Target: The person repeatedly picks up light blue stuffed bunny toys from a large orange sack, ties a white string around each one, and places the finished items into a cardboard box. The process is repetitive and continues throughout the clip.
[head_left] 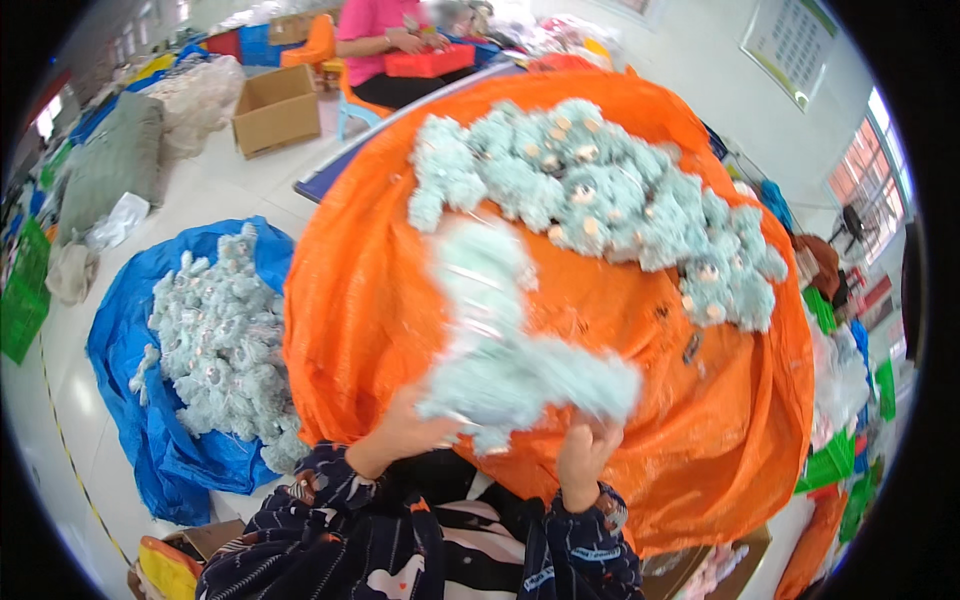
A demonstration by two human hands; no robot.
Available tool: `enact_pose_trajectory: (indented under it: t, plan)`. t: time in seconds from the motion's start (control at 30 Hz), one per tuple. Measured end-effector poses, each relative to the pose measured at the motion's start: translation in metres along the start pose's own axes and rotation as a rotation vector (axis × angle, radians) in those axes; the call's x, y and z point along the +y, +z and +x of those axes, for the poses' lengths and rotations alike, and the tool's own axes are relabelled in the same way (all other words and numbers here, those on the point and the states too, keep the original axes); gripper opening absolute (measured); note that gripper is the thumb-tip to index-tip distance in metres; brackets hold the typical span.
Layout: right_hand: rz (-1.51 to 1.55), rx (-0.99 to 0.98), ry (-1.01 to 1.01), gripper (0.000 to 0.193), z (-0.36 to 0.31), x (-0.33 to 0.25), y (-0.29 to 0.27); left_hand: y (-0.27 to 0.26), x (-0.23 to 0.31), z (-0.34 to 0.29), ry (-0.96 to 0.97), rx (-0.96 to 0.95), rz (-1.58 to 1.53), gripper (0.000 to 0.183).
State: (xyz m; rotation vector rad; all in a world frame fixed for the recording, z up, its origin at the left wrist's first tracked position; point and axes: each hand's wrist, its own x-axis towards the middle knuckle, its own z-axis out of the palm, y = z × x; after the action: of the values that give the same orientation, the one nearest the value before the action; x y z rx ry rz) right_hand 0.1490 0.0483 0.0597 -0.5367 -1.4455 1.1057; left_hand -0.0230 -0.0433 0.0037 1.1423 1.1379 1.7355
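Over the near side of the orange-covered table (640,315), a blurred mint plush toy (525,375) spans from the left grip (410,430), at its lower left edge, to the right grip (586,456), at its lower right; whether either is clamped on it, one cannot tell. Similar toys (605,205) lie heaped beyond.

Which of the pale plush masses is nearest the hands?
The motion-blurred mass over the orange sheet, between the left hand and right hand. The back row lies farther off; the heap lies left, on blue sheeting.
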Motion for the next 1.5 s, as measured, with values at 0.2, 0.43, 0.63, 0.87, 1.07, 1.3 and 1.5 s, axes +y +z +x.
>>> enact_pose_trajectory:
  t: [0.2,0.43,0.63,0.87,1.07,1.3,1.5]
  plan:
    - [0.010,-0.062,0.254,0.027,0.004,0.026,-0.010,-0.055,0.069,0.046,0.244,0.136,-0.929,0.060]
    - [-0.043,-0.069,0.337,0.021,0.001,0.021,-0.018,-0.069,0.001,0.170,0.199,0.422,0.998,0.056]
    - [-0.023,-0.083,0.368,0.020,0.000,0.020,-0.024,-0.094,-0.031,0.196,0.330,0.580,1.190,0.033]
    - [-0.121,-0.144,0.371,0.018,-0.002,0.031,-0.029,-0.035,0.050,0.117,0.727,0.431,0.956,0.028]
    - [-0.305,-0.394,0.106,0.061,0.002,0.022,-0.009,0.008,0.097,0.069,0.631,0.205,0.624,0.029]
    - [0.296,-0.401,0.480,0.053,0.005,-0.003,-0.024,0.041,0.076,0.056,0.364,-0.106,0.254,0.024]
    - [0.203,-0.158,0.549,0.022,-0.011,0.003,-0.027,0.060,0.053,0.049,0.082,-0.157,-0.052,0.031]
